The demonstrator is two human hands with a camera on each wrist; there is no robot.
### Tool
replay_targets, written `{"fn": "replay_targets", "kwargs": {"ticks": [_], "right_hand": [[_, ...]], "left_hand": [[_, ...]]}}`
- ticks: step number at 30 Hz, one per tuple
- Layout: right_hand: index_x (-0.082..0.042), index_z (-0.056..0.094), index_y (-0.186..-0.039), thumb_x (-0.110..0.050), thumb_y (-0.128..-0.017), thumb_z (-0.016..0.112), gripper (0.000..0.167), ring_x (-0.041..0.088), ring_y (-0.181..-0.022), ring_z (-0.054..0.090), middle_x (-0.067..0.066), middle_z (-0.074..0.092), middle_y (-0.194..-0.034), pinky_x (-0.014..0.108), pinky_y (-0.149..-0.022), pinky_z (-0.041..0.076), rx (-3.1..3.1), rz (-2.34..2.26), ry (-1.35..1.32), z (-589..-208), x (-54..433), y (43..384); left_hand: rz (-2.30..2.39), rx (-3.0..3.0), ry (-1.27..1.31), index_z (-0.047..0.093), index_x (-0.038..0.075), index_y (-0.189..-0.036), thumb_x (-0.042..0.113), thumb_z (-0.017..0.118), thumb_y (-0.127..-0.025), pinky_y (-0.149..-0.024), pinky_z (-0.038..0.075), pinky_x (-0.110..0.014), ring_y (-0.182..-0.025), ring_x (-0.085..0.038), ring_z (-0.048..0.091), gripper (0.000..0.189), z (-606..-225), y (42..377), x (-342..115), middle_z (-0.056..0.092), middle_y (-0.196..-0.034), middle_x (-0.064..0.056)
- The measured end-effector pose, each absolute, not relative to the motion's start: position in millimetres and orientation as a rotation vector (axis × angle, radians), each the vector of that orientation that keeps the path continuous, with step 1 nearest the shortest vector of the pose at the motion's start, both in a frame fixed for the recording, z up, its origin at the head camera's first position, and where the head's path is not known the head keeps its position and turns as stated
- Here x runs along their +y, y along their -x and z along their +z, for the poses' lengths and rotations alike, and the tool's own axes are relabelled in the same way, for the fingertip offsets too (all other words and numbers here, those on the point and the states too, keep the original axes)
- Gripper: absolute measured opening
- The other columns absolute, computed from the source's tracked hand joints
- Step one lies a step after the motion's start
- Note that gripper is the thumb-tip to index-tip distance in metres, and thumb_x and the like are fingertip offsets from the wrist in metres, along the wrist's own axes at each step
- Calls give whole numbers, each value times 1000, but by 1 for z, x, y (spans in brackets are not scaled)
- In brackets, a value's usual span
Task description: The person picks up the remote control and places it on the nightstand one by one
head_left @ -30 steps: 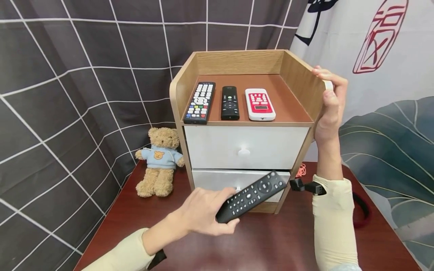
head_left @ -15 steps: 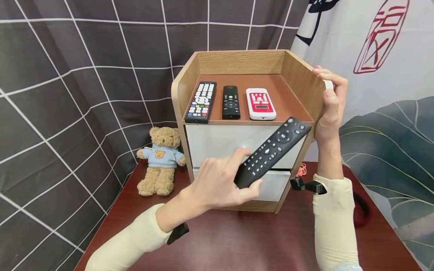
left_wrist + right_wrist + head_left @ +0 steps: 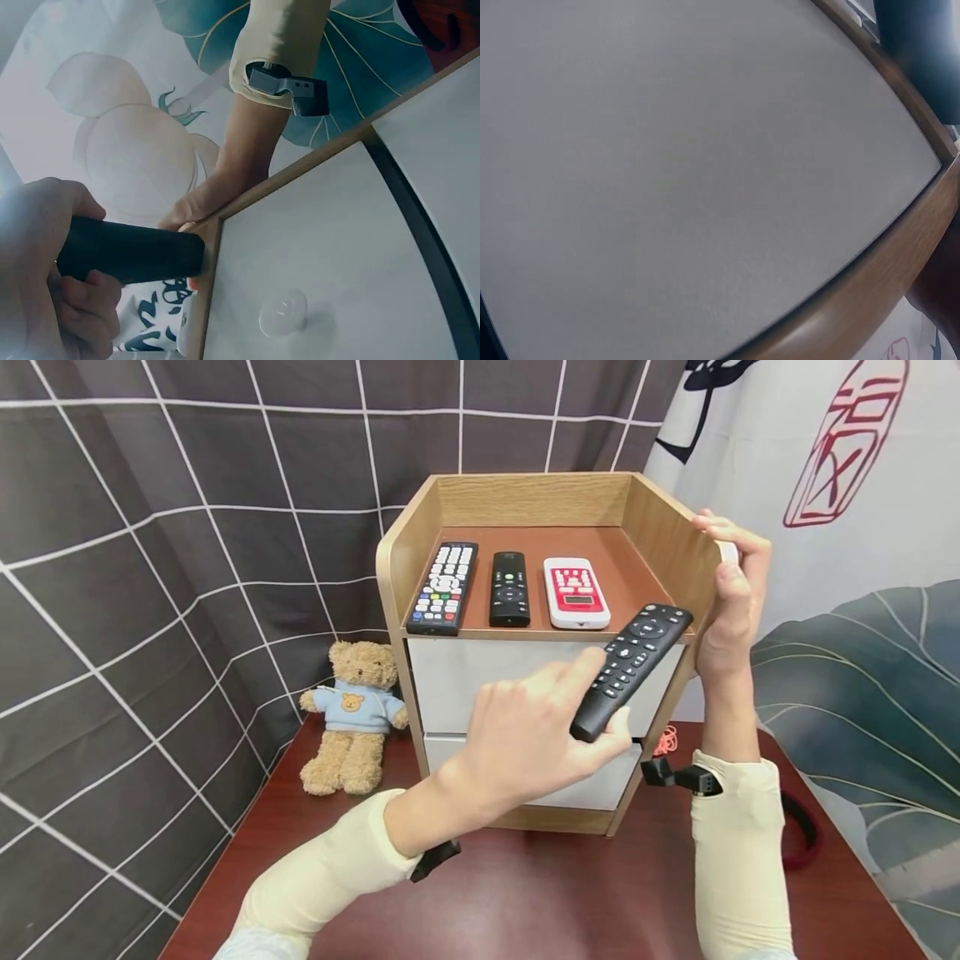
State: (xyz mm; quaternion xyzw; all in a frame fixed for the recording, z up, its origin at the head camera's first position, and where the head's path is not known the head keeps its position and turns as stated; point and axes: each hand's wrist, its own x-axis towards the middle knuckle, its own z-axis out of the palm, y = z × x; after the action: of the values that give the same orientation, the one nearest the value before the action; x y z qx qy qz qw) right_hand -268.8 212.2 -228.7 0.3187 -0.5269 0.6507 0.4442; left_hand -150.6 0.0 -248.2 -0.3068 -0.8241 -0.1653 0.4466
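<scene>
My left hand (image 3: 525,735) holds a black remote control (image 3: 630,664) by its lower end. The remote tilts up to the right, overlapping the front right corner of a small cabinet (image 3: 532,500). At that cabinet's right side panel, my right hand (image 3: 731,597) grips the upper front edge. On the brown top lie three remotes in a row: a black one with white keys (image 3: 444,587), a smaller black one (image 3: 510,597) and a white-and-red one (image 3: 576,595). In the right wrist view a white drawer front (image 3: 690,165) fills most of the picture.
The cabinet stands on a dark red table (image 3: 562,885). To its left a teddy bear (image 3: 354,714) in a blue top leans by the dark checked curtain (image 3: 187,610). A pinkish-red coil (image 3: 666,740) and a dark round band (image 3: 802,831) lie at the right.
My left hand has carried the black remote up and to the right, from before the lower drawer to the shelf's front right corner. My right hand keeps its grip on the side panel.
</scene>
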Motion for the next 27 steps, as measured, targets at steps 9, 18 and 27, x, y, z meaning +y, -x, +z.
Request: {"fn": "replay_targets", "kwargs": {"ticks": [9, 18, 27], "right_hand": [[-8, 59, -112, -23, -88, 46, 31, 33, -136, 40, 8, 62, -123, 33, -117, 23, -1315, 1600, -790, -228, 211, 268], [-6, 60, -111, -24, -87, 49, 32, 34, -135, 41, 9, 63, -123, 35, -116, 24, -1288, 1616, -808, -229, 210, 272], [-2, 59, -106, -16, -87, 47, 27, 32, -128, 46, 8, 63, -117, 34, -117, 26, -1247, 1614, -819, -224, 208, 268]], "left_hand": [[-362, -1917, 732, 71, 24, -104, 59, 69, -84, -41, 36, -23, -45, -6, 48, 41, -239, 155, 15, 56, -73, 7], [-414, -1877, 768, 65, 24, -121, 34, 63, -96, -45, 43, -23, -50, -8, 55, 27, -241, 156, 30, 60, -83, 5], [-375, -1853, 827, 62, 22, -126, 28, 49, -97, -44, 39, -20, -53, -7, 47, 32, -254, 160, 46, 55, -85, 3]]}}
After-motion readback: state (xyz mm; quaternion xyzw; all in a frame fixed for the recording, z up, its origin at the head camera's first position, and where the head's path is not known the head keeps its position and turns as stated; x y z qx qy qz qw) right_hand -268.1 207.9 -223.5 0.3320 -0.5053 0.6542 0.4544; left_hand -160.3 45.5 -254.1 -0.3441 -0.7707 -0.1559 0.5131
